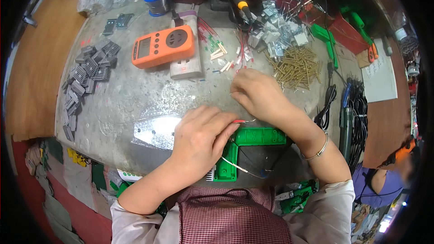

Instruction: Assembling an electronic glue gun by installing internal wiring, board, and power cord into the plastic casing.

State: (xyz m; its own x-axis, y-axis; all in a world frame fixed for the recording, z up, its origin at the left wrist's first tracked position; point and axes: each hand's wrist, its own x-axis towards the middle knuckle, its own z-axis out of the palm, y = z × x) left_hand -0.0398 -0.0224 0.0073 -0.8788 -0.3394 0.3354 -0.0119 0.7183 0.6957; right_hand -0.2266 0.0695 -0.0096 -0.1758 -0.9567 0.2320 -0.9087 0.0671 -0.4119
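My left hand (203, 133) is closed, thumb and forefinger pinching a thin red wire (239, 121) whose bare end sticks out to the right. Just below it lies a green gun-shaped plastic shell (262, 137), hollow side up, with a grip part toward me. A white wire (235, 165) runs across the grip part and off to the right. Farther out, my right hand (260, 92) has its fingers curled together by a small pile of red wires and white tubes (244, 56). Its fingertips point down at the table, and whatever they hold is hidden.
An orange meter (163, 46) rests on a white power strip (186, 65). Grey finned blocks (90, 68) lie at left; brass screws (296, 68) and metal pieces (275, 31) at far right. A solder spool (158, 2) stands at the back. Black cables (357, 117) hang right.
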